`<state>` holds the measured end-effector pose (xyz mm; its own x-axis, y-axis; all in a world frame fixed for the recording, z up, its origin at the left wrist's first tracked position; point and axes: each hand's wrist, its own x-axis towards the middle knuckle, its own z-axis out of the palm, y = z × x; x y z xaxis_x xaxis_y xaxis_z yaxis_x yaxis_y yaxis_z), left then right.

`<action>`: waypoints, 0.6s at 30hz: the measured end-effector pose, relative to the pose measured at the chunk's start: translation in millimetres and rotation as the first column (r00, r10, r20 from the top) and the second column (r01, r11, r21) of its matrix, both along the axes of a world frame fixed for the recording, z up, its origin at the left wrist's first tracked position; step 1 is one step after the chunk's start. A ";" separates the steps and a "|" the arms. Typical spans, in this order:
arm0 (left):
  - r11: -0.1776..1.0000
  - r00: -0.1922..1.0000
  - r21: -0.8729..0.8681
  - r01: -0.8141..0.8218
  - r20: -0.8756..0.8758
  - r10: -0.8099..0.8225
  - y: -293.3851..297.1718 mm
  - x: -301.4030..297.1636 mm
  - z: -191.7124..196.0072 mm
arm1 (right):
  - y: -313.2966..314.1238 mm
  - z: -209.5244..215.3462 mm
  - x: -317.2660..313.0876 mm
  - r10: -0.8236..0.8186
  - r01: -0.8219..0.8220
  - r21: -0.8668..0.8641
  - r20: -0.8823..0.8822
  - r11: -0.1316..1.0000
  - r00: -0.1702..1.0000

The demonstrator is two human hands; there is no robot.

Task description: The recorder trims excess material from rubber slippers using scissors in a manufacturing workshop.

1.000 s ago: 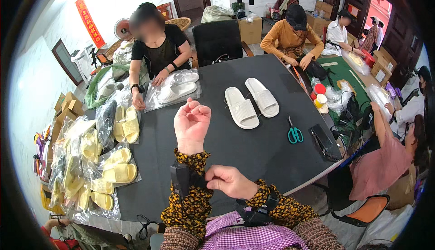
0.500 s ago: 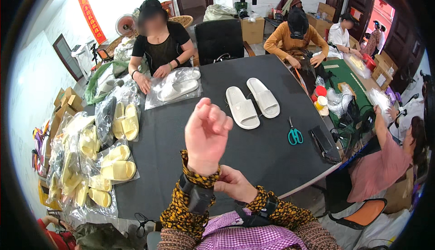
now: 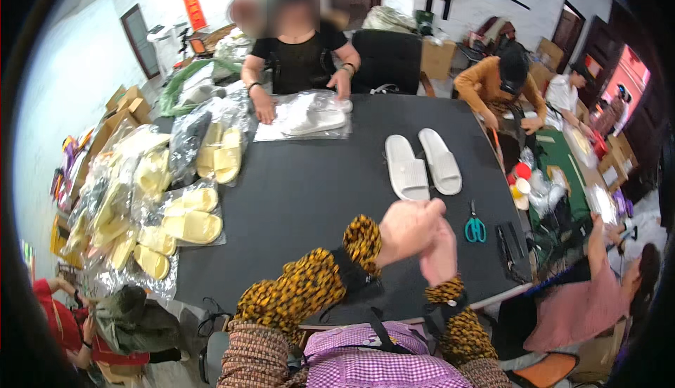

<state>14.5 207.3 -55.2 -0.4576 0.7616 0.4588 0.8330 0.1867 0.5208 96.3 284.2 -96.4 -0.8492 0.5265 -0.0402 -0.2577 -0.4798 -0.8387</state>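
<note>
Slippers (image 3: 409,170), one white pair — lying just beyond our overlapping left hand (image 3: 406,232) and right hand (image 3: 441,256); blurring — openness and hold we cannot tell.

Two loose slippers (image 3: 441,162) (scissors (image 3: 474,221), just one)
</note>
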 end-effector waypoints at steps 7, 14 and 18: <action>0.461 0.789 -0.777 -0.428 -0.570 -0.228 -37.7 -112.4 -104.5 | -84.2 101.3 13.4 0.455 -0.121 0.907 -0.084 0.404 0.886; 0.042 0.718 -0.824 -0.565 -0.517 -0.466 -64.1 -131.5 -123.5 | -121.6 76.9 -13.0 0.584 -0.111 0.987 0.024 0.114 0.812; -0.130 0.750 -0.786 -0.604 -0.505 -0.428 -91.8 -147.7 -159.8 | -141.0 74.4 -11.7 0.651 -0.133 0.974 -0.019 0.183 0.759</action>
<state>-133.3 115.5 -215.0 -0.6791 0.5068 -0.5310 0.6524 0.0852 -0.7530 84.5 143.2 -22.0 -0.7400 -0.4272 0.5195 -0.6665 0.3622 -0.6516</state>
